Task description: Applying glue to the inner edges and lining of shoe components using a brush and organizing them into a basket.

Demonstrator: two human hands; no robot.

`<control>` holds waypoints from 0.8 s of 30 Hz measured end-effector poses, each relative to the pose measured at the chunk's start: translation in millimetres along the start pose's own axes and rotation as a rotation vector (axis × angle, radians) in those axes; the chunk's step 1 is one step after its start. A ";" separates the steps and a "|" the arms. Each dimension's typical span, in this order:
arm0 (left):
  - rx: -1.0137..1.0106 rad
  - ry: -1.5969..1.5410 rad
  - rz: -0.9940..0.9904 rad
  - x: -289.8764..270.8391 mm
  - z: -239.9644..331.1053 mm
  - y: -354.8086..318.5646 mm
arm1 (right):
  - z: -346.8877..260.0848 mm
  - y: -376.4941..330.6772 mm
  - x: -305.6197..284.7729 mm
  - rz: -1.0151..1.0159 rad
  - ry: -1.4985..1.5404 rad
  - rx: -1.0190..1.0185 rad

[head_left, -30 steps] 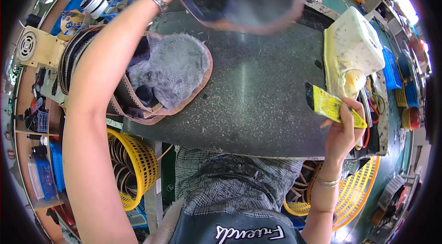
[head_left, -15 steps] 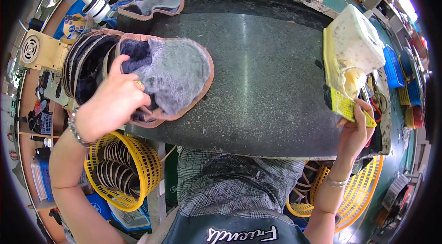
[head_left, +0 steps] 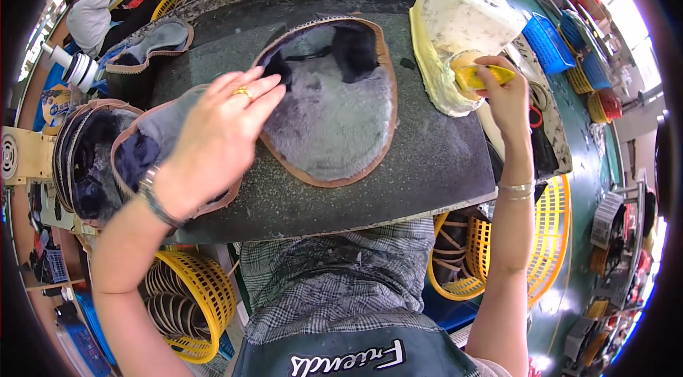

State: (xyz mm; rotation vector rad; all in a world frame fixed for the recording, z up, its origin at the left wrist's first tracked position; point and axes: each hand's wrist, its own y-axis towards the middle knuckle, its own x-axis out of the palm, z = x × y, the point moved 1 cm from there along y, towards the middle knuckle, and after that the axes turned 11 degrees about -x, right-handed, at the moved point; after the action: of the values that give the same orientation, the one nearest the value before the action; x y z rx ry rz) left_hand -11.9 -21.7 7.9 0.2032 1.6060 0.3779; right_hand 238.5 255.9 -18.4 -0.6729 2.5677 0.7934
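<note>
A grey and dark-blue plush-lined shoe piece [head_left: 327, 121] with a brown rim lies on the dark worktop in front of me. My left hand [head_left: 224, 124] is stretched out at its left edge, fingers extended, fingertips touching or just over the rim. Under and beside that wrist lies another similar plush piece [head_left: 135, 149], partly hidden. My right hand [head_left: 506, 92] grips a yellow plastic scraper [head_left: 498, 75]. Its blade is inside the round mouth of a white plastic jug [head_left: 466, 7] crusted with yellowish residue.
A stack of plush pieces [head_left: 92, 163] stands at the left, and one more piece [head_left: 153, 43] lies at the far left. Yellow baskets [head_left: 206, 291] with dark pieces sit below the worktop [head_left: 427, 163]. Another person [head_left: 89, 18] sits at the far left.
A plush piece has been shifted right, off the pile, onto the middle of the worktop. My right hand has raised the scraper from the jug's near side into its mouth. The view has turned.
</note>
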 end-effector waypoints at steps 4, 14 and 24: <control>-0.239 -0.531 -0.048 27.7 60.7 5.5 | 1.0 -9.5 -10.7 0.119 0.164 0.142; -0.366 -0.635 0.085 157.8 47.1 114.1 | 8.5 -22.1 -25.2 0.240 0.207 0.112; -0.147 -0.754 -0.614 114.1 19.6 120.6 | -21.9 -62.8 -14.4 -0.053 0.444 0.042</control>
State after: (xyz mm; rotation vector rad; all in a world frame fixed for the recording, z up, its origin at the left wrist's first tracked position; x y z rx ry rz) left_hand -12.8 132.9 -55.5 -0.2428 0.8249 -0.0677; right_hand 279.7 201.8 -21.3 -0.9941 2.9314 0.6251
